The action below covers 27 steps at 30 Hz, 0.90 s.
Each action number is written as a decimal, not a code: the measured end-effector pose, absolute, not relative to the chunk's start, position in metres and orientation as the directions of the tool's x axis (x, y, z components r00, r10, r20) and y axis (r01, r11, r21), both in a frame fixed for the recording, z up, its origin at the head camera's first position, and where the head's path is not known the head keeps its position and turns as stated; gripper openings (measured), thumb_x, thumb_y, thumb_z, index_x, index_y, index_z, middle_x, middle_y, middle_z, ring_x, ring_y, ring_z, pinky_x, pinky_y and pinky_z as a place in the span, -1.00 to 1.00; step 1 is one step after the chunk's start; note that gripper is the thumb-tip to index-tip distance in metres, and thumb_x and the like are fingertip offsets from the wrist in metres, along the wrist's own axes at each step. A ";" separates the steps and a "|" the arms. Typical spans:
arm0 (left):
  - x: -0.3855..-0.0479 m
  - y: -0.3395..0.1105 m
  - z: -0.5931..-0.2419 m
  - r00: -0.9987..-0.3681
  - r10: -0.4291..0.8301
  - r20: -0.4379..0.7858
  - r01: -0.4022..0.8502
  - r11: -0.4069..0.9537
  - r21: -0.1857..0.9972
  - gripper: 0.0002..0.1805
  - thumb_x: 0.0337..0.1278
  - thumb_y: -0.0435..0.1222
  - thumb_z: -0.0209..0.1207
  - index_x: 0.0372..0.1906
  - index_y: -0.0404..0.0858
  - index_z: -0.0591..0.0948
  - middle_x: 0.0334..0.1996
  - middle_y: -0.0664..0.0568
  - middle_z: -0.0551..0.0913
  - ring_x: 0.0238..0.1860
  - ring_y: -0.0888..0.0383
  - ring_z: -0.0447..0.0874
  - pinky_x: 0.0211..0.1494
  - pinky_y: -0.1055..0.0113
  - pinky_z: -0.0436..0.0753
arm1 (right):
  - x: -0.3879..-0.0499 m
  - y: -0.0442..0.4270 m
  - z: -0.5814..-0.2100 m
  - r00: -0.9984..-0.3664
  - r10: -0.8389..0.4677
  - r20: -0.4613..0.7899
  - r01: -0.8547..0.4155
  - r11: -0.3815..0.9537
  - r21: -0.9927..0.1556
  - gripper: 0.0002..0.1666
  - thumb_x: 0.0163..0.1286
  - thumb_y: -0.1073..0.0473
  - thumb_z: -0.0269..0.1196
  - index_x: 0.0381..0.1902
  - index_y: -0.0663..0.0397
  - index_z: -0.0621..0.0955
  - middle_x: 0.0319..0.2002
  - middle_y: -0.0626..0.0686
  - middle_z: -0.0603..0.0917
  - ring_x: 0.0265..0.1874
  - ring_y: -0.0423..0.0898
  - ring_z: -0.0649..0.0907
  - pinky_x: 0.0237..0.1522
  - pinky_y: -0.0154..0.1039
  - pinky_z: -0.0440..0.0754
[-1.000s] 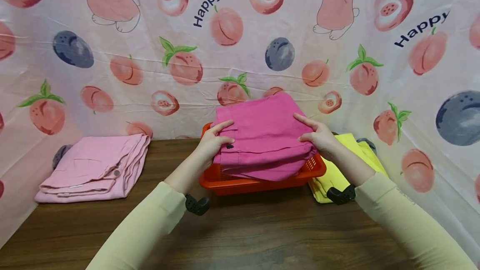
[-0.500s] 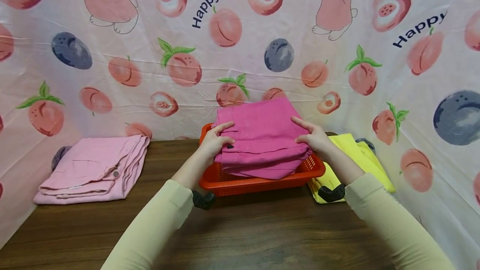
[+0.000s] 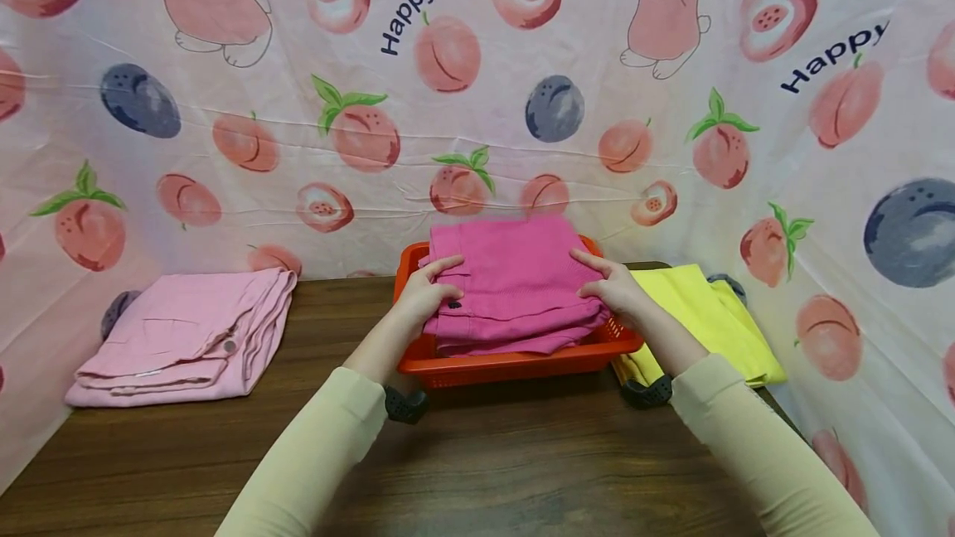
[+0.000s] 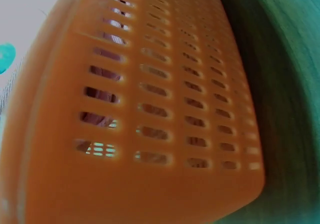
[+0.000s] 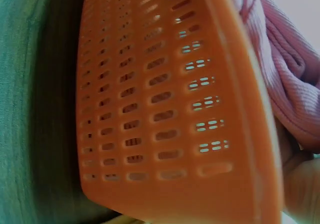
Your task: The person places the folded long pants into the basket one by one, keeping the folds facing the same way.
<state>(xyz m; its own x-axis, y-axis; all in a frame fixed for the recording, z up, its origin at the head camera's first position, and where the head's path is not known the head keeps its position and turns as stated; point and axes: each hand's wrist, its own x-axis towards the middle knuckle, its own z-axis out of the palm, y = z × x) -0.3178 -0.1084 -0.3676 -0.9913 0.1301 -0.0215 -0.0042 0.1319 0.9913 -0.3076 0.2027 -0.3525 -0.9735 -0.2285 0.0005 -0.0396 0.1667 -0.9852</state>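
Folded hot-pink pants (image 3: 515, 263), with a dark button near the left side, lie inside a red-orange plastic basket (image 3: 522, 367), their back edge standing above its rim. My left hand (image 3: 425, 292) grips the left side of the pants, thumb and forefinger on top. On the right side, my right hand (image 3: 615, 288) holds them the same way; the other fingers of both hands are hidden beneath the cloth. The wrist views mostly show the basket's slotted wall (image 4: 150, 108). In the right wrist view, a fold of the pants (image 5: 285, 73) shows beyond the rim, above part of my hand.
Folded light pink pants (image 3: 182, 334) with a metal button lie at the left of the wooden table (image 3: 507, 454). A folded yellow garment (image 3: 694, 313) lies to the right of the basket, partly behind my right forearm. A fruit-printed curtain (image 3: 477, 106) hangs behind and along both sides.
Both hands have lowered the hot-pink pants deeper into the basket, and more of its back rim shows. The right hand has shifted slightly left. The other garments have stayed put.
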 end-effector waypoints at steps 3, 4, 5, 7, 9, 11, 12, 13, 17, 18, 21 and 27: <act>-0.317 -0.109 -0.370 -0.992 0.124 -0.038 -0.020 0.138 0.990 -0.33 -0.01 -0.50 0.21 0.30 -0.12 0.48 0.36 -0.10 0.25 0.22 -0.01 0.21 0.20 0.19 0.30 | -0.306 0.201 -0.354 -0.974 -0.224 -0.030 -0.009 0.170 -0.985 -0.15 0.21 0.53 0.10 0.46 0.06 0.22 0.41 0.24 0.11 -0.28 -0.16 0.44 -0.55 -0.43 0.38; -0.317 -0.109 -0.371 -0.992 0.120 -0.038 -0.021 0.140 0.990 -0.33 -0.02 -0.51 0.21 0.30 -0.12 0.49 0.35 -0.10 0.25 0.21 -0.01 0.22 0.19 0.20 0.31 | -0.306 0.200 -0.355 -0.975 -0.222 -0.035 -0.003 0.171 -0.985 -0.15 0.21 0.53 0.10 0.46 0.05 0.23 0.41 0.24 0.12 -0.33 -0.18 0.44 -0.55 -0.43 0.39; -0.317 -0.109 -0.371 -0.993 0.115 -0.037 -0.020 0.141 0.990 -0.33 -0.03 -0.51 0.21 0.29 -0.12 0.50 0.34 -0.10 0.26 0.20 -0.01 0.23 0.17 0.20 0.32 | -0.306 0.200 -0.355 -0.975 -0.219 -0.040 0.001 0.175 -0.985 -0.15 0.21 0.53 0.10 0.46 0.04 0.23 0.40 0.24 0.12 -0.41 -0.20 0.43 -0.56 -0.43 0.38; -0.316 -0.109 -0.372 -0.994 0.107 -0.035 -0.019 0.149 0.989 -0.34 -0.04 -0.51 0.20 0.28 -0.13 0.50 0.33 -0.11 0.28 0.18 -0.01 0.25 0.15 0.22 0.35 | -0.305 0.200 -0.357 -0.976 -0.211 -0.049 0.008 0.189 -0.982 -0.16 0.22 0.52 0.10 0.46 0.01 0.24 0.39 0.23 0.14 -0.56 -0.24 0.38 -0.58 -0.44 0.36; -0.315 -0.109 -0.372 -0.994 0.103 -0.034 -0.018 0.161 0.987 -0.33 -0.06 -0.52 0.20 0.27 -0.14 0.51 0.32 -0.11 0.29 0.17 0.00 0.26 0.12 0.23 0.37 | -0.305 0.200 -0.359 -0.976 -0.208 -0.061 0.017 0.206 -0.978 -0.16 0.22 0.51 0.11 0.45 -0.02 0.25 0.38 0.23 0.15 -0.63 -0.25 0.33 -0.59 -0.43 0.35; -0.314 -0.108 -0.373 -0.994 0.101 -0.036 -0.018 0.174 0.984 -0.33 -0.08 -0.52 0.20 0.27 -0.15 0.51 0.32 -0.12 0.30 0.16 0.00 0.27 0.10 0.24 0.39 | -0.304 0.201 -0.361 -0.977 -0.201 -0.075 0.028 0.227 -0.973 -0.16 0.22 0.50 0.11 0.45 -0.03 0.25 0.38 0.23 0.13 -0.66 -0.25 0.30 -0.60 -0.43 0.34; -0.313 -0.107 -0.373 -0.994 0.102 -0.037 -0.018 0.181 0.983 -0.33 -0.09 -0.52 0.20 0.26 -0.15 0.51 0.31 -0.12 0.31 0.15 0.00 0.27 0.09 0.24 0.39 | -0.303 0.201 -0.361 -0.977 -0.197 -0.081 0.033 0.237 -0.971 -0.16 0.22 0.50 0.11 0.45 -0.04 0.26 0.38 0.24 0.13 -0.66 -0.25 0.29 -0.60 -0.43 0.34; -0.313 -0.107 -0.374 -0.994 0.101 -0.037 -0.018 0.187 0.982 -0.34 -0.09 -0.52 0.19 0.26 -0.16 0.52 0.31 -0.12 0.32 0.15 0.01 0.27 0.08 0.25 0.39 | -0.303 0.201 -0.362 -0.977 -0.196 -0.087 0.038 0.244 -0.969 -0.16 0.22 0.50 0.11 0.45 -0.05 0.26 0.38 0.24 0.12 -0.66 -0.25 0.29 -0.60 -0.42 0.33; -0.313 -0.105 -0.375 -0.994 0.097 -0.039 -0.018 0.208 0.978 -0.36 -0.09 -0.51 0.17 0.25 -0.19 0.52 0.28 -0.14 0.34 0.12 0.00 0.29 0.02 0.27 0.41 | -0.300 0.199 -0.359 -0.975 -0.200 -0.099 0.047 0.251 -0.967 -0.16 0.21 0.51 0.11 0.45 0.01 0.25 0.40 0.28 0.09 -0.72 -0.24 0.24 -0.64 -0.41 0.31; -0.313 -0.105 -0.376 -0.994 0.096 -0.044 -0.023 0.214 0.977 -0.36 -0.08 -0.51 0.17 0.25 -0.19 0.52 0.27 -0.15 0.34 0.11 0.00 0.29 -0.01 0.28 0.43 | -0.297 0.198 -0.356 -0.974 -0.204 -0.103 0.048 0.257 -0.965 -0.16 0.21 0.51 0.11 0.45 0.03 0.25 0.40 0.30 0.09 -0.71 -0.24 0.24 -0.63 -0.41 0.31; -0.313 -0.104 -0.377 -0.993 0.093 -0.066 -0.043 0.231 0.972 -0.38 -0.04 -0.51 0.15 0.26 -0.22 0.50 0.25 -0.17 0.35 0.08 -0.02 0.31 -0.11 0.32 0.46 | -0.295 0.196 -0.353 -0.972 -0.212 -0.104 0.040 0.289 -0.957 -0.17 0.20 0.51 0.10 0.45 0.08 0.24 0.42 0.31 0.08 -0.66 -0.20 0.27 -0.62 -0.40 0.32; -0.314 -0.101 -0.378 -0.989 0.095 -0.117 -0.091 0.250 0.964 -0.39 0.00 -0.53 0.13 0.27 -0.26 0.47 0.20 -0.21 0.38 -0.22 0.04 0.45 -0.32 0.39 0.51 | -0.304 0.199 -0.368 -0.977 -0.195 -0.086 0.008 0.372 -0.928 -0.17 0.18 0.47 0.12 0.43 -0.02 0.29 0.42 0.27 0.13 -0.67 -0.18 0.23 -0.62 -0.39 0.34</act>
<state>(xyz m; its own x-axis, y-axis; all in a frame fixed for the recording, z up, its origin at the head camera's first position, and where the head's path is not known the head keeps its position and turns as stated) -0.3135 -0.1007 -0.3782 -0.9886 0.0947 -0.1174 -0.0906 0.2495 0.9641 -0.3043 0.1985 -0.3676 -0.9770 -0.1951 -0.0862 0.0076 0.3721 -0.9282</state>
